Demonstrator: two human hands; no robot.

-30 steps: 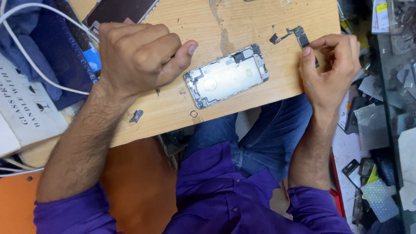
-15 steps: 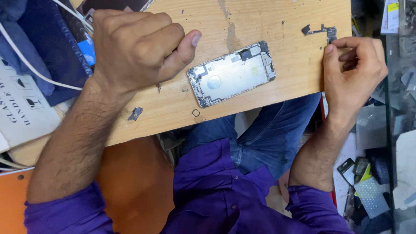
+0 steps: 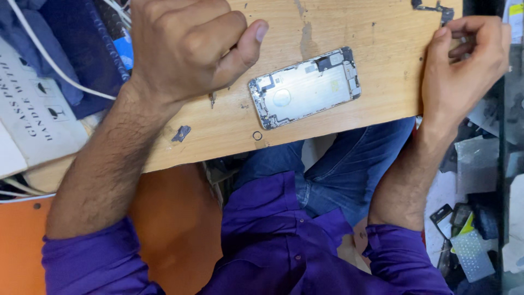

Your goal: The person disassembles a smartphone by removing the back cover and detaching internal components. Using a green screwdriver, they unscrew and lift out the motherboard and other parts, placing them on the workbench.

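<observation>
From my remote seat I saw the left hand (image 3: 185, 49) curled into a loose fist on the wooden board (image 3: 376, 65), thumb laid forward over the folded fingers. Whether anything sat inside that fist I could not tell; a small dark tip (image 3: 212, 98) showed just below the heel of the hand, touching the board. The opened phone chassis (image 3: 305, 87) lay flat on the board just beyond that thumb, toward the right hand, tilted slightly, its bare metal inside facing up with small components along its edges. It touched neither hand.

The right hand (image 3: 464, 65) rested at the far edge of the board, fingers bent inward and pressed together with the thumb against them, perhaps pinching something tiny, though I could not make it out. Just above its fingertips lay a small dark flex part (image 3: 434, 8) at the board's corner.

On the near side of the left wrist, a small grey metal piece (image 3: 181, 133) lay on the wood. Between the two hands, close below the chassis, sat a little ring (image 3: 257, 135). Beyond the left fist, away from the chassis, white cables (image 3: 49, 60) ran over a dark blue cloth (image 3: 82, 49), beside a white printed box (image 3: 33, 114). Under both forearms I saw purple sleeves (image 3: 93, 257) and blue jeans (image 3: 333, 169).
</observation>
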